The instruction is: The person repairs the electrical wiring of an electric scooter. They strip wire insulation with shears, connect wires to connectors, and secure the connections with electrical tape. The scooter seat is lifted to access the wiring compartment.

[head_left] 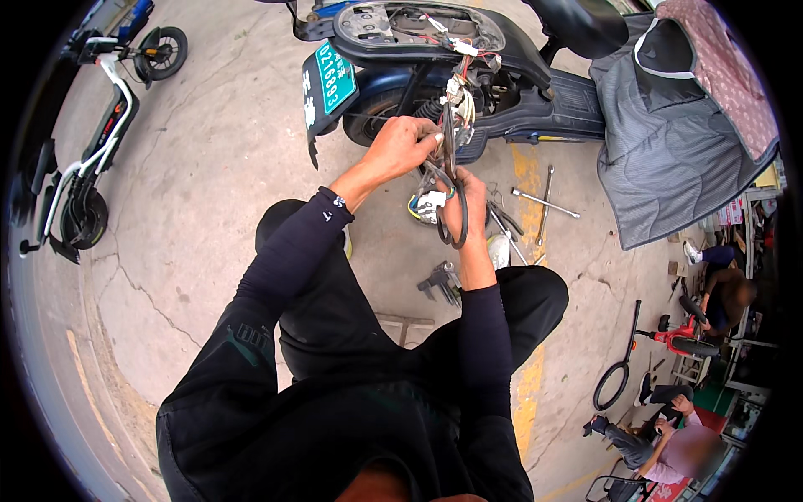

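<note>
A wiring harness (454,117) with coloured wires and white connectors hangs from the open body of a dark electric scooter (527,113) at the top. My left hand (398,149) pinches part of this bundle beside a dark cable. Just below and to the right, my right hand (465,201) grips the lower bundle, where a black cable loop (452,234) and a cluster of white plugs (427,205) dangle. The scooter's rear wheel and green plate (333,77) are behind my left hand.
Wrenches (544,202) and dark metal tools (437,283) lie on cracked concrete. A grey padded cover (657,171) drapes the scooter's right. A white kick scooter (99,159) stands left. Two people (686,452) (728,297) sit right, near a red scooter (677,339) and a tyre (611,385).
</note>
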Demonstrator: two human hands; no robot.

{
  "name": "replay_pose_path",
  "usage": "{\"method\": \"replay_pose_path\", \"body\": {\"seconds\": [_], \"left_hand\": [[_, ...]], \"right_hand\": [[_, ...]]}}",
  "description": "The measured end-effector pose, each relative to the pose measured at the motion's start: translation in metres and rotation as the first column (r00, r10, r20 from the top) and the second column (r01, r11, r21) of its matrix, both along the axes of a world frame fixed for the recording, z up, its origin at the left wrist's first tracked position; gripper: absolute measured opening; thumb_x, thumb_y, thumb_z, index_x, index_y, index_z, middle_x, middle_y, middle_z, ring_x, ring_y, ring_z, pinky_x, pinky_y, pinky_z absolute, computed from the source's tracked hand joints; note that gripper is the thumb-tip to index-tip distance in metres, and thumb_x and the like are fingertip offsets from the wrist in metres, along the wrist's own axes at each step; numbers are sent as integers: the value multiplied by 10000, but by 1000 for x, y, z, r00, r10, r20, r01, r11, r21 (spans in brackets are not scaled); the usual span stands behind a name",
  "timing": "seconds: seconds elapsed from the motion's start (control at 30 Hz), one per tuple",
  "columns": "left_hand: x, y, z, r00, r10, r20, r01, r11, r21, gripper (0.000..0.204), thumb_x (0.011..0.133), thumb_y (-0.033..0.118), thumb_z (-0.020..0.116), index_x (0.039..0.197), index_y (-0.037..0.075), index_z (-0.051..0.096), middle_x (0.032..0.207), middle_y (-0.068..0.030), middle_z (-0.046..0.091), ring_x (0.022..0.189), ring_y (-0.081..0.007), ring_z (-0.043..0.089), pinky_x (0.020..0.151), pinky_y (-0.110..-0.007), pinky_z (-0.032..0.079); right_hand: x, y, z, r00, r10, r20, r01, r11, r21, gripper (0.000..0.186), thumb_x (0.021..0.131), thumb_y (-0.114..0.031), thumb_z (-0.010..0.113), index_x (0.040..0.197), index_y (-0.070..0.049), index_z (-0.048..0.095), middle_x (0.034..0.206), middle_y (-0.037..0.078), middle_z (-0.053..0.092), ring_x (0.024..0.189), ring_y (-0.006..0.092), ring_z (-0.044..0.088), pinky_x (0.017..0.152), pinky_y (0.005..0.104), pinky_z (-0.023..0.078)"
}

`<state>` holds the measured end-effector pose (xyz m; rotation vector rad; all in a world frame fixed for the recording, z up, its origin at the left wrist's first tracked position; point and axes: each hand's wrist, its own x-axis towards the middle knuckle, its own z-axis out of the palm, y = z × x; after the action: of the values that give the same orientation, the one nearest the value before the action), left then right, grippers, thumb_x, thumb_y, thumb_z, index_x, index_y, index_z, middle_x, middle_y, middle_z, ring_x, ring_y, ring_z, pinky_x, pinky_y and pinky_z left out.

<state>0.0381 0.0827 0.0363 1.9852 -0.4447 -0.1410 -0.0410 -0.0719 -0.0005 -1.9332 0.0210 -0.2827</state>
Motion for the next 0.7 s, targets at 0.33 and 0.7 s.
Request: {"method": "replay_pose_path", "body": {"seconds": [0.33, 0.7], "left_hand": [[0, -3, -3, 999, 33, -37, -34, 999, -25, 289, 962, 228, 608, 1024, -39, 699, 801, -90, 710, 694, -139, 649, 649, -329, 515], [1, -5, -8, 998, 27, 57, -30, 998, 60, 296, 936, 225, 601, 1004, -39, 717, 765, -127, 714, 679, -167, 667, 660, -353, 528]], "right_hand": [[-10, 2, 33, 976, -159, -150, 105, 943, -317, 259, 917, -220, 702, 1055, -3, 733, 706, 223, 667, 667, 368, 675, 633, 425, 489], [9, -4, 50, 973, -109, -202, 44, 952, -303, 299, 945, -287, 674, 1010, 2, 713, 685, 194, 673, 695, 342, 702, 653, 426, 508]]}}
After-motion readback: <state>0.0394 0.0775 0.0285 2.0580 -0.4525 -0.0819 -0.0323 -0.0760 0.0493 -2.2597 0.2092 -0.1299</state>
